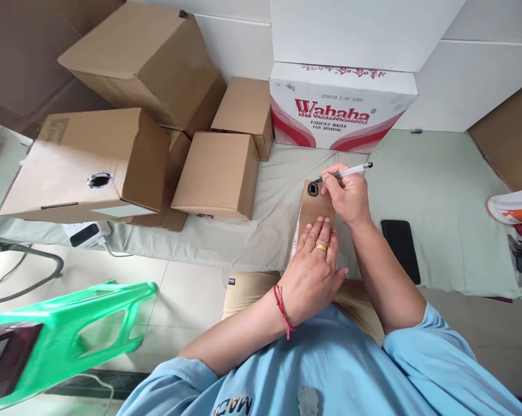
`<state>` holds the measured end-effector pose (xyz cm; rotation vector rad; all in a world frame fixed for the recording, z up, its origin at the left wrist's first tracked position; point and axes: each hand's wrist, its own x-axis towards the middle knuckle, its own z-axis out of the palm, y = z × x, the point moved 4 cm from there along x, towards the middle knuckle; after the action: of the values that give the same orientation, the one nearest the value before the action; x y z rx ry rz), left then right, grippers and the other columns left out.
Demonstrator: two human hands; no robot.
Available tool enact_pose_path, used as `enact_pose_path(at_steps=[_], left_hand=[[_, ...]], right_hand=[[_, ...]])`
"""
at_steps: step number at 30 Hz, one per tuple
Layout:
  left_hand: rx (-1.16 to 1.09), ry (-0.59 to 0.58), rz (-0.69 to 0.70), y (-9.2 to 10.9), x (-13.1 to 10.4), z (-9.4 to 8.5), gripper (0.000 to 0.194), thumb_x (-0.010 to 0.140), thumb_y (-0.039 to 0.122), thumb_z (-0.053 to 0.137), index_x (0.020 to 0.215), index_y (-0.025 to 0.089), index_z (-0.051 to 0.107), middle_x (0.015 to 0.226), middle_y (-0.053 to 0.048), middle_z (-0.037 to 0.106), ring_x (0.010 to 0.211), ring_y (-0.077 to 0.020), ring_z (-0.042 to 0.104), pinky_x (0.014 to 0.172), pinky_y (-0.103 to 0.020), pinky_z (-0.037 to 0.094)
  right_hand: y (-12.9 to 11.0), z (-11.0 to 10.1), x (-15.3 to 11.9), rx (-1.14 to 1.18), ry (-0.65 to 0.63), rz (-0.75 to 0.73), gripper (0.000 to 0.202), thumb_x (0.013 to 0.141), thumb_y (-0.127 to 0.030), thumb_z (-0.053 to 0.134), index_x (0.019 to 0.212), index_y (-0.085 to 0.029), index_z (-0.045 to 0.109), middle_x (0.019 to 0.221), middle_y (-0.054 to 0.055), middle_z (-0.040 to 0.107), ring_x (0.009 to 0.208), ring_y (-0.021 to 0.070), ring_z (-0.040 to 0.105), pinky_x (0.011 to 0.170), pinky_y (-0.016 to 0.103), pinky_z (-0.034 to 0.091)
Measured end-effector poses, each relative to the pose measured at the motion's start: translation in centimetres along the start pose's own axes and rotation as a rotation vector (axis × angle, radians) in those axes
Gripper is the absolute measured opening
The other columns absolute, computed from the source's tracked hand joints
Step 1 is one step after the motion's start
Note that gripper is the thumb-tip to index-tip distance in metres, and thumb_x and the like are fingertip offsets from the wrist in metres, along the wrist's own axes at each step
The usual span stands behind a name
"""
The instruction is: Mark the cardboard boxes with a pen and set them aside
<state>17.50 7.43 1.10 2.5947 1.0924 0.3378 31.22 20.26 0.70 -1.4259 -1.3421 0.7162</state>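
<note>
Cardboard piece (315, 207): where do we have it in the head view?

Under our left hand (313, 277), on the pale cloth (443, 185), its far end showing past our fingertips.

And how do we hold that hand?

Flat, with the fingers laid side by side on the cardboard and the thumb apart.

Our right hand (348, 195)?

Just beyond the left one and to its right, pinching a pen (351, 170) between thumb and fingers. We see its tip at the dark-rimmed hole (313, 189); whether it touches, we can't tell.

What else is around our hands?

To the right hand's right and nearer us, a black phone (401, 251); beyond that hand, a Wahaha carton (339, 107). Left of our left hand, we have a brown box (215, 170) and, farther off, a green stool (57, 341).
</note>
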Motion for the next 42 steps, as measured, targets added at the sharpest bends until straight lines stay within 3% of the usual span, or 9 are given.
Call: enact_pose_path(at_steps=[13, 27, 37, 42], left_hand=[[0.009, 0.020, 0.004, 0.0, -0.1, 0.0, 0.071, 0.110, 0.043, 0.058, 0.161, -0.005, 0.049, 0.176, -0.032, 0.039, 0.170, -0.0424, 0.033, 0.138, -0.059, 0.036], [0.001, 0.004, 0.000, 0.0, -0.1, -0.1, 0.069, 0.111, 0.042, 0.055, 0.162, -0.004, 0.049, 0.176, -0.032, 0.038, 0.171, -0.0415, 0.030, 0.138, -0.060, 0.035], [0.011, 0.005, -0.005, -0.1, 0.1, -0.1, 0.071, 0.109, 0.042, 0.057, 0.162, -0.005, 0.047, 0.177, -0.033, 0.037, 0.171, -0.0421, 0.031, 0.138, -0.061, 0.035], [0.001, -0.008, -0.013, -0.2, 0.0, 0.4, 0.074, 0.106, 0.039, 0.060, 0.164, -0.003, 0.044, 0.178, -0.033, 0.034, 0.172, -0.0416, 0.028, 0.138, -0.062, 0.033]], right_hand=[[0.1, -0.4, -0.6, -0.048, 0.122, -0.027, 0.014, 0.091, -0.028, 0.061, 0.077, -0.024, 0.062, 0.054, -0.008, 0.052, 0.050, 0.0110, 0.046, 0.054, 0.026, 0.036], [-0.4, -0.4, -1.3, -0.015, 0.016, -0.043, 0.017, 0.087, -0.029, 0.059, 0.071, -0.025, 0.060, 0.052, -0.008, 0.047, 0.048, 0.0104, 0.037, 0.054, 0.028, 0.032], [-0.7, -0.1, -1.4, -0.062, -0.105, -0.064, 0.015, 0.089, -0.032, 0.061, 0.078, -0.023, 0.067, 0.054, -0.007, 0.055, 0.050, 0.0114, 0.047, 0.057, 0.028, 0.038], [-0.1, -0.4, -1.8, 0.124, -0.056, -0.065, 0.020, 0.096, -0.039, 0.063, 0.088, -0.022, 0.073, 0.062, -0.005, 0.061, 0.057, 0.0121, 0.053, 0.060, 0.026, 0.041]])
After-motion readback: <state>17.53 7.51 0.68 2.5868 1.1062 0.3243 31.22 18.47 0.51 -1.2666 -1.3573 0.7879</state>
